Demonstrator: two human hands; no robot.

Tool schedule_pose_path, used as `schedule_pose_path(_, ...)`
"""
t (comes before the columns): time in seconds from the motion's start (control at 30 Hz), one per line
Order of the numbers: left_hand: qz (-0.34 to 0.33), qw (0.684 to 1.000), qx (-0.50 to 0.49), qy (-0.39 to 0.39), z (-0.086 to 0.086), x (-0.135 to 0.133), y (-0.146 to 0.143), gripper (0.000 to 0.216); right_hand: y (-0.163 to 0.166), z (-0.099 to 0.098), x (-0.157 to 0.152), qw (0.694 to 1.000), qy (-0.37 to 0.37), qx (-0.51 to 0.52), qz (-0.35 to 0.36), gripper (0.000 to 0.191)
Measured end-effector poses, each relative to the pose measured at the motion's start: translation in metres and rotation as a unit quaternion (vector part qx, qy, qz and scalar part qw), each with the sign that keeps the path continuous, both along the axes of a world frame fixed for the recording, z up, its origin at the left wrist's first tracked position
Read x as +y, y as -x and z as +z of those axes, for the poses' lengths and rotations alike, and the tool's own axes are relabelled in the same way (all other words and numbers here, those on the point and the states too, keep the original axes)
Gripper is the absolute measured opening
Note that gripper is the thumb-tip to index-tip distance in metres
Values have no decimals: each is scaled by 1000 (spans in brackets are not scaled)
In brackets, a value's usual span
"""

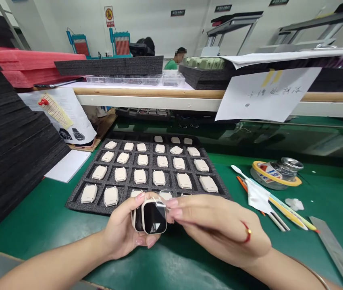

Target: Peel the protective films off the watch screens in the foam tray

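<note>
Watch body [154, 217]: lower centre of the frame, black screen facing the camera, beige casing, held just above the green mat [189, 262].
Left hand [123, 233]: closed around the watch body from the left, fingers curled under it and thumb on its upper edge.
Right hand [219, 229]: thumb and forefinger pinched on a clear film [161, 202] at the screen's upper right corner.
Foam tray [77, 201]: just behind the hands, dark, with rows of beige cases [159, 177] lying one per pocket.
Right of the frame: tape roll [275, 175], thin tools [280, 209], and a steel ruler [334, 249], all on the mat.
Left of the frame: tall stack of black foam sheets [8, 153].
</note>
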State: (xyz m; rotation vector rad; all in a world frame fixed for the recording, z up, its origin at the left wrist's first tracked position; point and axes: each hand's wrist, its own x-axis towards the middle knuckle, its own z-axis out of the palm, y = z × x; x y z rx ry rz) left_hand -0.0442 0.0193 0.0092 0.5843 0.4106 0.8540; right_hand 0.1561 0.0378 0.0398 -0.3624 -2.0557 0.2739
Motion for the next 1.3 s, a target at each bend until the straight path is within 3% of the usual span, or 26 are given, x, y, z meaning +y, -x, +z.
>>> schedule_pose_path(0.17, -4, 999, 13, 31, 1, -1, 2, 36, -3, -6, -2, 996, -51, -57, 55, 32)
schedule_pose_path(0.37, 3, 999, 34, 32, 3, -1, 3, 40, 7, -22, -5, 995, -84, -21, 43, 33)
schedule_pose_path(0.5, 9, 998, 45, 32, 3, -1, 2, 41, 12, -19, -7, 997, -68, -9, 30, 30)
schedule_pose_path(0.63, 33, 996, 80, 20, 1, -2, 0, 44, 14, -12, -8, 995, -89, -54, -14, 16)
schedule_pose_path(0.7, 32, 994, 99, -12, 0, -3, -1, 46, 15, -12, -9, 996, -55, -59, -31, 30)
schedule_pose_path(0.83, 20, 990, 118, -78, -3, -3, -5, 46, 19, -18, -9, 994, 82, -64, -28, 62)
schedule_pose_path(0.97, 52, 991, 119, -31, -5, -2, -6, 44, 20, -19, -6, 992, 119, -48, -19, 47)
schedule_pose_path(1.13, 91, 990, 92, 58, 2, -1, -2, 42, 17, -12, -2, 994, 102, -24, -31, 54)
schedule_pose_path(1.3, 66, 993, 76, 61, 4, 0, -1, 40, 17, -11, -1, 995, 98, -27, -16, 55)
